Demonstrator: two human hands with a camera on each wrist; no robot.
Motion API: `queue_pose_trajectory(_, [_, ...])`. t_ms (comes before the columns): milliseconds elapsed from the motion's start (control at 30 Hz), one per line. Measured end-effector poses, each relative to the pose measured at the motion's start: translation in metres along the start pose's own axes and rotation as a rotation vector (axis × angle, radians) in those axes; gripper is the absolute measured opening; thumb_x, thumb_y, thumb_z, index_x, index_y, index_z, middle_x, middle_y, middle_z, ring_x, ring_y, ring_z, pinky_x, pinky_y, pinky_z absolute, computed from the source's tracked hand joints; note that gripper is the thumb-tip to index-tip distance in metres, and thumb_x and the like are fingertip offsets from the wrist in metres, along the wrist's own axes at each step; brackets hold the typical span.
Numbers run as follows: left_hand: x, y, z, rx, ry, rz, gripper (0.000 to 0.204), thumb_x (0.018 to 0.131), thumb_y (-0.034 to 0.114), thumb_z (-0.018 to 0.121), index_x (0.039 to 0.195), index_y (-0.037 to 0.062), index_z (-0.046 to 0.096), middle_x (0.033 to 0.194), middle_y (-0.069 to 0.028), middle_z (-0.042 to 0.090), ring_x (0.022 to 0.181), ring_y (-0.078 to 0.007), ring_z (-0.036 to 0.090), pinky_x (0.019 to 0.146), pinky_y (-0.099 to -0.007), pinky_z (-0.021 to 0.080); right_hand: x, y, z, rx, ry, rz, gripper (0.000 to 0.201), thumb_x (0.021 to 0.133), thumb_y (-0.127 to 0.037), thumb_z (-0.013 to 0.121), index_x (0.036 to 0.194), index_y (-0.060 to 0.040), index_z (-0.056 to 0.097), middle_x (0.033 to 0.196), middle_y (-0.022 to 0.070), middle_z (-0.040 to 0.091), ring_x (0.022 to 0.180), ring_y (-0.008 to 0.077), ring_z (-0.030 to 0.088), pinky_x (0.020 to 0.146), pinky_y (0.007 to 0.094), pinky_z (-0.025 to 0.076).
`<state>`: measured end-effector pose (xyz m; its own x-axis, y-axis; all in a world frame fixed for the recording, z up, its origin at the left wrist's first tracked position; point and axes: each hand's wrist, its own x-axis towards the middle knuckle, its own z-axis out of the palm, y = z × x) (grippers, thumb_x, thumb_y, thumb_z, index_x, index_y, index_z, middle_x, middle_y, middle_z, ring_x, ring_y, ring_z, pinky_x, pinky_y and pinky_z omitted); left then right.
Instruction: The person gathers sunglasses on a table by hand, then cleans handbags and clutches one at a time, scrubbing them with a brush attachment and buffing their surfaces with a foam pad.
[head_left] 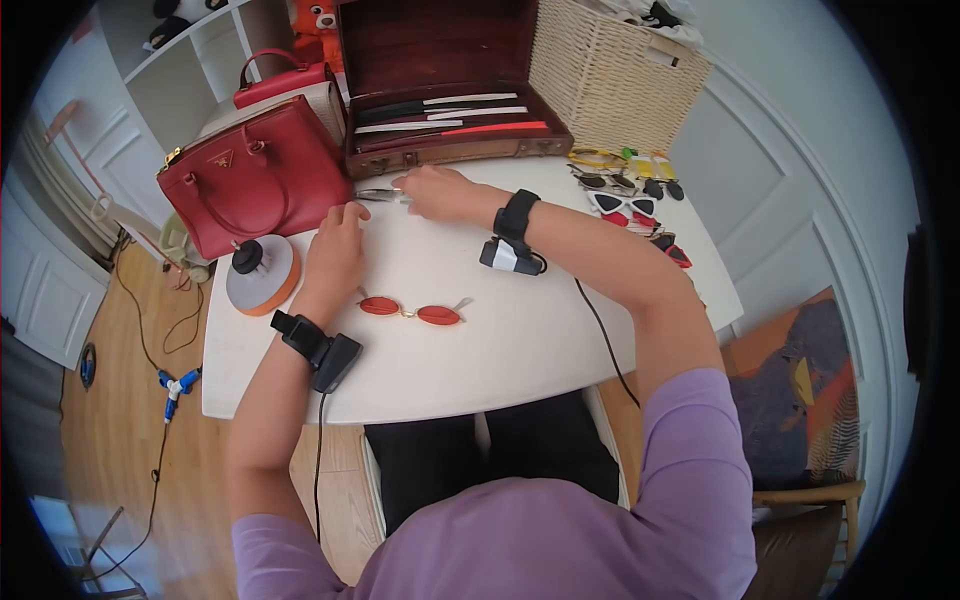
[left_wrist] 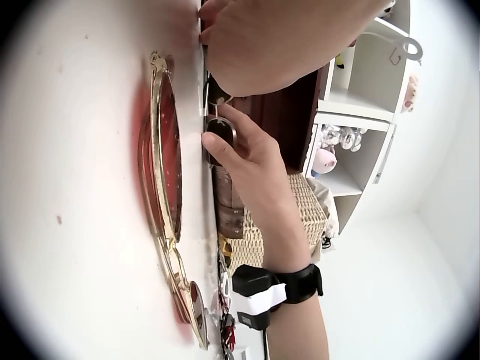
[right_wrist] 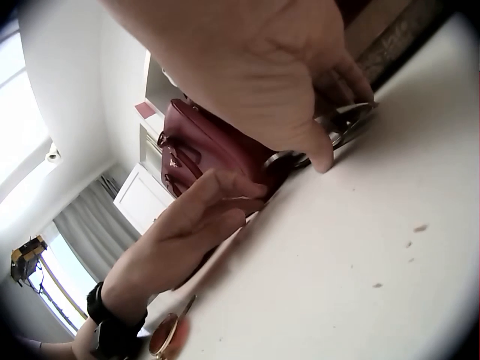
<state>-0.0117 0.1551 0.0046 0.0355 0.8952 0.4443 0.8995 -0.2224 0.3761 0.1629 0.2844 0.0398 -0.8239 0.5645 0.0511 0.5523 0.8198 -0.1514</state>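
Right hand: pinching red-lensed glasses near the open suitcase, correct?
Lens colour is wrong: the left wrist view shows the glasses that the right hand pinches have dark lenses. They are near the open suitcase.

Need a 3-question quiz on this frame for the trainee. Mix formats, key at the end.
1. True or false: the red-lensed glasses lie on the white table.

2. Which has its lid raised?
A) the red handbag
B) the brown suitcase
C) the wicker basket

3. Short answer: which of the person's hands grips the dark-lensed glasses near the suitcase?

Key:
1. True.
2. B.
3. The right hand.
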Motion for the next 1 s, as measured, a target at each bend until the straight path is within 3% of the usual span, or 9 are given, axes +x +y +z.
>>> queue_pose_trajectory(33, [0.0, 0.0, -0.001, 0.027, -0.004, -0.014, 0.026, 0.091, 0.002, 0.052, 0.116, 0.0087, 0.048, 0.113, -0.021, 0.055, 0.104, -0.043, 0.056, 0.085, -0.0501, 0.046, 0.0, 0.004, 0.005, 0.0, 0.0, -0.001, 0.047, 0.082, -0.006, 0.065, 0.129, -0.0029, 0.059, 0.12, 0.021, 0.064, 0.112, 0.0377, 0.06, 0.097, 0.0441, 0.048])
queue_pose_trajectory(100, [0.0, 0.003, -0.002, 0.046, -0.008, -0.026, 0.026, 0.091, 0.003, 0.053, 0.116, 0.0091, 0.048, 0.112, -0.0203, 0.056, 0.103, -0.0431, 0.057, 0.082, -0.0508, 0.047, -0.011, 0.013, 0.007, 0.016, 0.158, -0.071, 0.029, 0.076, 0.002, 0.063, 0.105, -0.0019, 0.069, 0.1, 0.0202, 0.069, 0.097, 0.0385, 0.065, 0.085, 0.047, 0.052])
queue_pose_trajectory(300, [0.0, 0.004, -0.002, 0.071, -0.009, -0.032, 0.032, 0.087, 0.007, 0.058, 0.118, 0.0111, 0.049, 0.116, -0.0177, 0.058, 0.105, -0.0414, 0.058, 0.083, -0.0504, 0.048, -0.112, 0.025, -0.042, 0.187, 0.253, 0.013, 0.041, 0.072, 0.005, 0.059, 0.109, -0.0065, 0.072, 0.097, 0.02, 0.07, 0.095, 0.0358, 0.066, 0.085, 0.0431, 0.052])
queue_pose_trajectory(367, [0.0, 0.005, -0.002, 0.073, 0.002, -0.02, 0.035, 0.086, 0.012, 0.063, 0.119, 0.0099, 0.051, 0.113, -0.0176, 0.058, 0.105, -0.0399, 0.058, 0.086, -0.0495, 0.048, -0.156, 0.048, -0.072, 0.107, 0.448, 0.0, 0.037, 0.074, 0.002, 0.061, 0.109, -0.0057, 0.071, 0.099, 0.0151, 0.071, 0.092, 0.0343, 0.067, 0.086, 0.0393, 0.052])
queue_pose_trajectory(433, [0.0, 0.006, -0.003, 0.058, -0.009, 0.003, 0.037, 0.086, 0.014, 0.064, 0.12, 0.0098, 0.052, 0.114, -0.0174, 0.058, 0.107, -0.0395, 0.057, 0.087, -0.0487, 0.048, -0.197, 0.092, -0.093, 0.121, 0.564, 0.234, 0.036, 0.073, 0.0, 0.063, 0.107, -0.0067, 0.072, 0.1, 0.0144, 0.072, 0.091, 0.0336, 0.068, 0.083, 0.0377, 0.053])
queue_pose_trajectory(567, [0.001, 0.01, -0.003, 0.083, -0.045, -0.002, 0.04, 0.085, 0.017, 0.067, 0.122, 0.0093, 0.053, 0.115, -0.0164, 0.059, 0.111, -0.0384, 0.056, 0.09, -0.0471, 0.047, -0.288, 0.201, -0.103, -0.215, 0.591, 0.596, 0.031, 0.071, 0.0, 0.065, 0.1, -0.0081, 0.074, 0.098, 0.0127, 0.073, 0.089, 0.0298, 0.07, 0.08, 0.0366, 0.055])
queue_pose_trajectory(667, [0.002, 0.003, 0.001, 0.086, -0.048, 0.018, 0.039, 0.085, 0.018, 0.067, 0.121, 0.0088, 0.055, 0.115, -0.016, 0.06, 0.11, -0.0384, 0.055, 0.091, -0.0464, 0.047, -0.331, 0.232, -0.086, -0.27, 0.47, 0.802, 0.033, 0.07, 0.001, 0.064, 0.099, -0.0102, 0.075, 0.094, 0.0115, 0.073, 0.089, 0.0295, 0.07, 0.08, 0.0374, 0.055])
queue_pose_trajectory(833, [0.002, 0.003, 0.001, 0.058, -0.016, 0.076, 0.034, 0.085, 0.018, 0.068, 0.116, 0.0063, 0.06, 0.113, -0.016, 0.061, 0.108, -0.0383, 0.056, 0.091, -0.046, 0.046, -0.352, 0.257, -0.05, -0.298, 0.416, 0.802, 0.029, 0.073, -0.002, 0.066, 0.098, -0.0122, 0.076, 0.094, 0.0122, 0.073, 0.089, 0.0309, 0.069, 0.083, 0.0395, 0.054])
queue_pose_trajectory(1000, [0.002, 0.002, 0.0, 0.06, -0.012, 0.114, 0.029, 0.085, 0.015, 0.068, 0.111, 0.0055, 0.062, 0.112, -0.0158, 0.061, 0.105, -0.0378, 0.056, 0.09, -0.0455, 0.046, -0.36, 0.246, -0.045, -0.118, 0.394, 0.633, 0.036, 0.089, -0.022, 0.064, 0.119, -0.0022, 0.067, 0.118, 0.0203, 0.066, 0.112, 0.0355, 0.062, 0.1, 0.0416, 0.047])
